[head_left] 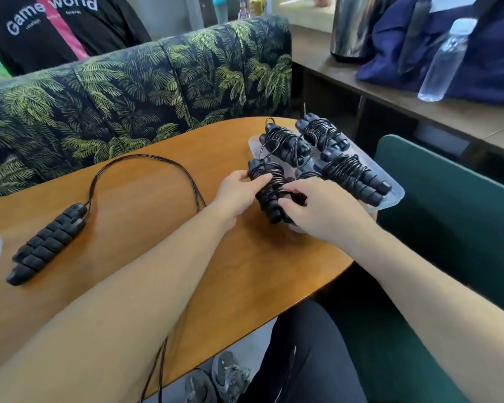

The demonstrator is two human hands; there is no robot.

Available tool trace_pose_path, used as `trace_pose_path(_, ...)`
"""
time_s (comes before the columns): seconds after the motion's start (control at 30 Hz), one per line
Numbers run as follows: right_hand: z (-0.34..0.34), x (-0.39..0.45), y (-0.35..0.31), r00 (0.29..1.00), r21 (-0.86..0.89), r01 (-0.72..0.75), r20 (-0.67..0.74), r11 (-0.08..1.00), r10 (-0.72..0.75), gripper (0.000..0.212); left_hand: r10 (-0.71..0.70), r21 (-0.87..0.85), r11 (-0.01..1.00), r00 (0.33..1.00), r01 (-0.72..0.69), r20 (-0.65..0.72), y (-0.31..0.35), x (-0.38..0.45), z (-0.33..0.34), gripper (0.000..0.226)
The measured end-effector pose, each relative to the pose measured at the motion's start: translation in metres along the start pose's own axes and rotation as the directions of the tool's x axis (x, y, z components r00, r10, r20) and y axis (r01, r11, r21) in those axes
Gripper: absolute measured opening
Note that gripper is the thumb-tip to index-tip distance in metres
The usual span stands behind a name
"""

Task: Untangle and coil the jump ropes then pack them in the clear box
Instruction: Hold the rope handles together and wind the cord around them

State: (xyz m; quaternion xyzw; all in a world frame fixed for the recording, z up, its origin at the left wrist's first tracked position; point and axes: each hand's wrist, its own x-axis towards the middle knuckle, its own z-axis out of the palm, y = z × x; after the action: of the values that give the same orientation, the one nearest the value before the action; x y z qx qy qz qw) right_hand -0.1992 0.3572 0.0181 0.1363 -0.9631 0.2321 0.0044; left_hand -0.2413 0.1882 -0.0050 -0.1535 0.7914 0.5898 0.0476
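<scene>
A coiled black jump rope (269, 187), its cord wound around its two ribbed handles, is gripped by both hands at the near corner of the clear box (394, 194). My left hand (239, 193) holds its upper left side. My right hand (317, 207) clasps its lower right end. Three more coiled ropes lie in the box: one (285, 141) at the far left, one (322, 132) at the far right, one (352, 175) on the right. An uncoiled rope's handles (47, 242) lie side by side on the table's left, its cord (146, 159) looping across and down over the near edge.
The wooden table (146, 228) has a rounded right end. A leaf-print sofa (128, 91) stands behind it, with a person in a black shirt beyond. A green chair (448, 213) is at the right. A water bottle (445, 59) and blue bag (477, 53) rest on a bench.
</scene>
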Motion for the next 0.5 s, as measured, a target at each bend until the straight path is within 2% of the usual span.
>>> trace_pose_path(0.07, 0.007, -0.001, -0.003, 1.000, -0.059, 0.026, 0.004, 0.998, -0.026, 0.045, 0.025, 0.057, 0.998, 0.999, -0.026, 0.032, -0.002, -0.001, -0.005, 0.053)
trace_pose_path(0.13, 0.012, -0.004, -0.008, 1.000, -0.141, 0.028, -0.006, 0.990, -0.029, 0.044, -0.013, 0.057, 0.998, 0.998, 0.009, 0.063, -0.007, -0.002, -0.011, 0.042)
trace_pose_path(0.2, 0.015, -0.004, -0.012, 0.999, -0.197, 0.025, -0.037, 0.980, -0.033, 0.044, -0.010, 0.077, 0.997, 0.999, 0.007, 0.048, -0.015, -0.003, -0.017, 0.039)
trace_pose_path(0.33, 0.025, -0.004, -0.024, 0.999, -0.142, 0.043, 0.000, 0.989, -0.043, 0.044, 0.020, 0.090, 0.996, 0.998, -0.025, 0.061, -0.023, -0.011, -0.026, 0.039)
trace_pose_path(0.43, 0.031, -0.006, -0.037, 0.999, -0.180, 0.036, -0.025, 0.983, -0.041, 0.046, 0.021, 0.052, 0.998, 0.991, -0.028, 0.133, -0.020, -0.022, -0.034, 0.030)
trace_pose_path(0.5, 0.034, -0.007, -0.048, 0.997, -0.210, 0.050, -0.040, 0.976, -0.060, 0.045, 0.034, 0.032, 0.999, 0.990, -0.038, 0.134, -0.019, -0.032, -0.045, 0.026)
